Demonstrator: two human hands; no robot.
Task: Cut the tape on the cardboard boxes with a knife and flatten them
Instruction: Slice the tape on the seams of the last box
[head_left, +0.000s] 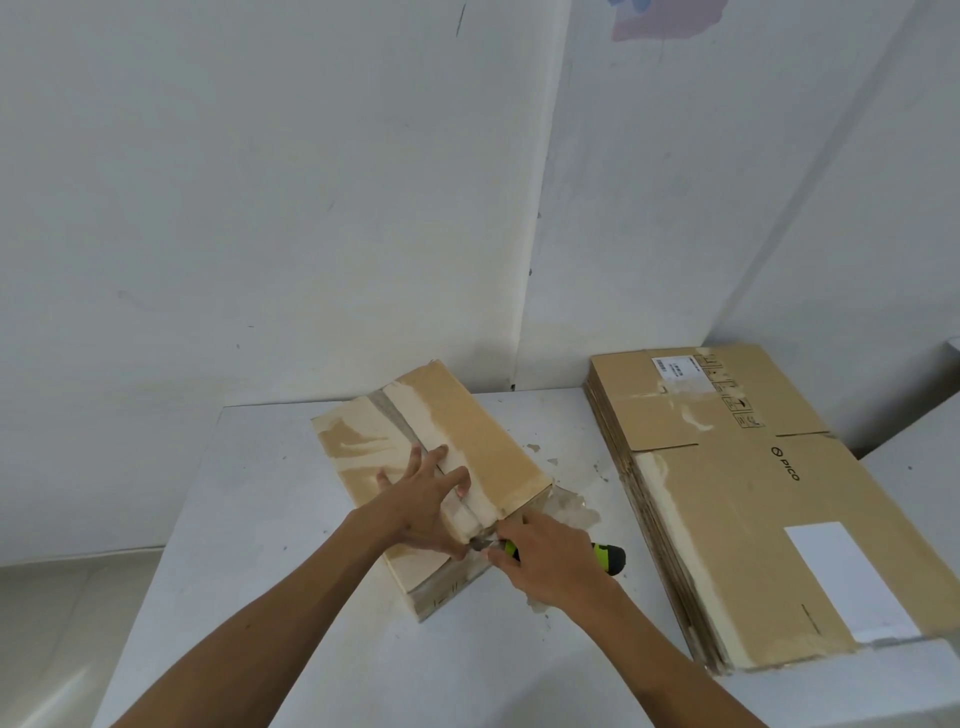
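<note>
Head view: box (431, 483) lies near the worktop's (270, 519) back edge, taped seam on top running from the far end toward the person.
Left hand (426, 499): fingers spread, pressing flat on the box top, straddling the seam; thumb close to the blade end.
Right hand (545, 561): fingers curled tight round the knife (597, 557), green-and-black handle; tip at the seam's near end.
Risk, cut: thumb sits just beside the tip; a slip or a jerk through old tape could nick it.
Risk, box: box looks light; likely to skid if pressure eases.
Risk, tape: loose tape scraps (571, 512) beside the box could snag the blade.
Surface: white worktop, scuffed, flecked with bits.
Stack (753, 509): flattened boxes at right, well apart from the box.
Room: white walls (260, 208) meeting in a corner behind, marked and stained.
</note>
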